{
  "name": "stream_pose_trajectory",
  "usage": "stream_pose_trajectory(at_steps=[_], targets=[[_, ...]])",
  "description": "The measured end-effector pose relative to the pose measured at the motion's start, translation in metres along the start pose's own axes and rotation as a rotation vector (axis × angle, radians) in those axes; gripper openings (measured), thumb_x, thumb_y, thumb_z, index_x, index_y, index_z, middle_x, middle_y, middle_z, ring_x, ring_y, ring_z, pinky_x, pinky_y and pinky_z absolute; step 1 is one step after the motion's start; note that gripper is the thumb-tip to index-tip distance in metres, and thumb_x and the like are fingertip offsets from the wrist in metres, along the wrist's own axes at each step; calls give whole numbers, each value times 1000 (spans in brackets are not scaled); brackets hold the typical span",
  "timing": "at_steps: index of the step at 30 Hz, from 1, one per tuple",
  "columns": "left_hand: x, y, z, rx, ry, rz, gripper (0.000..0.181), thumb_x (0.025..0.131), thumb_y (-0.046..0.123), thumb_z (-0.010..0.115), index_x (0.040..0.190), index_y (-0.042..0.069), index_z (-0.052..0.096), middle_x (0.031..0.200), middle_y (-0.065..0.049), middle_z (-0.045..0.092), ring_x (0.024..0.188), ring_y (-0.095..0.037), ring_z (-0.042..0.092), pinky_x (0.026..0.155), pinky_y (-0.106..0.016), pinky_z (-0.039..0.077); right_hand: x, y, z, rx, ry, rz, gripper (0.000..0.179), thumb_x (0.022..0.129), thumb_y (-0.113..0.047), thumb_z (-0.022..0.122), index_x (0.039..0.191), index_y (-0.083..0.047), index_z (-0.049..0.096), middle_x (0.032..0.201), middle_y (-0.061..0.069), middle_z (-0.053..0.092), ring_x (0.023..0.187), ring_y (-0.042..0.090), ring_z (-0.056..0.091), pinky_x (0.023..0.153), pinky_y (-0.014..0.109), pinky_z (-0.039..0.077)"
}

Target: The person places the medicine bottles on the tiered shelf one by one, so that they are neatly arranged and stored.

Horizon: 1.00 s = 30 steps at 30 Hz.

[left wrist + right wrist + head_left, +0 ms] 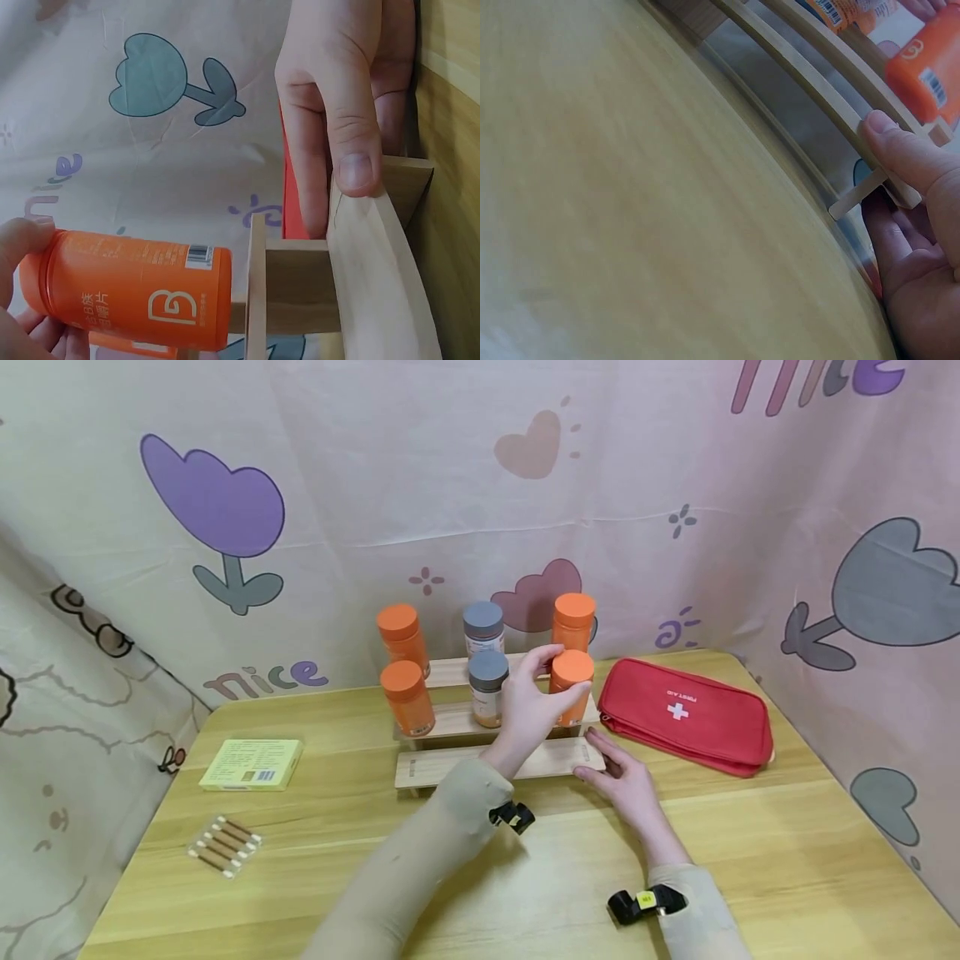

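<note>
A three-tier wooden step rack (442,766) carries orange and grey-lidded bottles. My left hand (525,706) grips the front right orange bottle (572,670) near its lid, thumb on one side and fingers on the other. In the left wrist view this orange bottle (142,289) is close above the middle tier; whether its base touches cannot be told. My right hand (624,781) holds the right end of the lowest tier. In the right wrist view, the right thumb (881,122) lies on the board's edge, fingers beneath. A grey-lidded bottle (487,681) stands beside the left hand.
Right of the rack lies a red first aid pouch (682,714). At the table's left are a pale yellow-green box (251,764) and a small pack of cotton swabs (225,845). A patterned curtain (360,468) hangs behind the table (555,877).
</note>
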State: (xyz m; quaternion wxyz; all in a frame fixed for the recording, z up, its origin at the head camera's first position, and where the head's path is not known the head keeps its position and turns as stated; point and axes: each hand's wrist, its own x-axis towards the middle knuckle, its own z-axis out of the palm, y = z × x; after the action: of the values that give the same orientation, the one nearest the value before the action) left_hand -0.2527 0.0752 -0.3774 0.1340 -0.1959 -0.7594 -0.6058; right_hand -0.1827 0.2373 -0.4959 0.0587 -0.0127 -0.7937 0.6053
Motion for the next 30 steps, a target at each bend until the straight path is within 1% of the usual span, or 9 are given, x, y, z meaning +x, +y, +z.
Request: stream_pose_trajectory(at_steps=[3,8,12,19,21,24,26,29,30], targets=[[3,-2,6,0,15,-33,53,75,24,84,122,14,62,112,5,64,101,-8,58,90,-36,49,0,0,0,3,-3,-3,65,81,-28,78,138,-10,52,148,2,41,135,17,35,104,24,34],[6,-7,13,-22,30,-32,52,76,24,83,122,13,61,112,4,64,100,-9,58,89,-35,50,0,0,-1,2,-1,-2,65,81,-27,78,138,-9,52,148,3,40,136,19,35,105,27,33],[6,-10,17,-18,49,-37,53,76,26,83,122,14,61,112,5,64,99,-9,57,89,-32,48,0,2,-1,10,-5,-6,64,81,-25,78,138,-8,52,149,6,39,136,22,34,106,28,33],[7,-12,23,-24,89,-43,54,76,27,83,123,14,60,114,4,63,98,-11,58,86,-31,49,0,2,0,32,-8,-4,65,81,-25,78,138,-8,52,149,4,38,136,21,34,104,18,32],[8,-12,24,-26,96,-38,54,76,27,83,123,14,60,114,5,62,98,-10,57,85,-30,49,0,2,0,33,-9,-8,64,81,-24,78,138,-8,52,149,5,38,136,22,34,104,19,33],[8,-14,25,-23,99,-32,54,76,26,83,122,14,59,114,5,61,98,-10,56,85,-29,49,0,1,0,35,-8,-10,63,81,-23,78,137,-8,52,149,6,38,136,22,34,106,25,32],[7,-14,25,-15,98,-29,54,76,26,83,123,14,59,115,5,61,98,-10,56,86,-30,48,0,1,1,38,-10,-10,62,82,-21,77,137,-7,52,149,6,38,136,22,34,106,28,32],[7,-15,25,-4,90,-30,55,76,24,83,124,14,58,117,3,60,101,-11,56,90,-33,47,1,1,0,46,-12,-6,62,82,-20,77,137,-7,52,149,7,37,136,22,34,107,30,31],[6,-16,25,-4,86,-25,56,76,23,83,125,13,57,118,3,59,102,-11,56,92,-34,47,0,-2,0,40,-15,-6,62,83,-18,76,137,-5,51,149,9,37,136,24,34,107,31,31]])
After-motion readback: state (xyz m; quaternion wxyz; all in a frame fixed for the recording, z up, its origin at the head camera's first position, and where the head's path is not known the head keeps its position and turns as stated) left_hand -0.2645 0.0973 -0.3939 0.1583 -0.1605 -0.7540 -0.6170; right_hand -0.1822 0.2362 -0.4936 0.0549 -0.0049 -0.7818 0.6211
